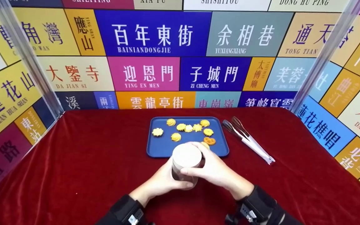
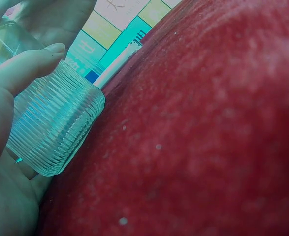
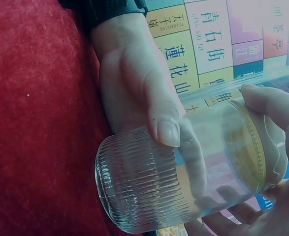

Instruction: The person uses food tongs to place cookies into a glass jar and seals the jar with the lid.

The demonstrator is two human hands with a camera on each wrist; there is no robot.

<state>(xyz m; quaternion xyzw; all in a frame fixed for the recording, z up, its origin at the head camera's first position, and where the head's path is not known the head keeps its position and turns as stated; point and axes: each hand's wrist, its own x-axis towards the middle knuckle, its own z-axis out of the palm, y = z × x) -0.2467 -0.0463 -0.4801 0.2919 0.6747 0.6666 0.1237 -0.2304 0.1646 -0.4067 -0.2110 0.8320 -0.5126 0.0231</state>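
Observation:
A clear glass jar (image 3: 139, 182) with a ribbed lower body and a pale round lid (image 1: 187, 155) is held in both hands over the red cloth, in front of the tray. My left hand (image 1: 161, 182) grips the lower body, its thumb across the near side. Higher up, my right hand (image 1: 214, 168) wraps the jar at the lid, thumb on the near side and fingers round the far side. Through the glass, the right wrist view shows a yellowish ring under the lid and no contents. In the left wrist view the ribbed base of the jar (image 2: 60, 118) is tilted.
Behind the jar lies a blue tray (image 1: 164, 148) with several yellow cookies (image 1: 176, 137) and a pretzel (image 1: 209, 141). Tongs (image 1: 255, 148) with dark tips lie right of it on the red cloth (image 1: 89, 162). Panels with place names (image 1: 152, 32) surround the table.

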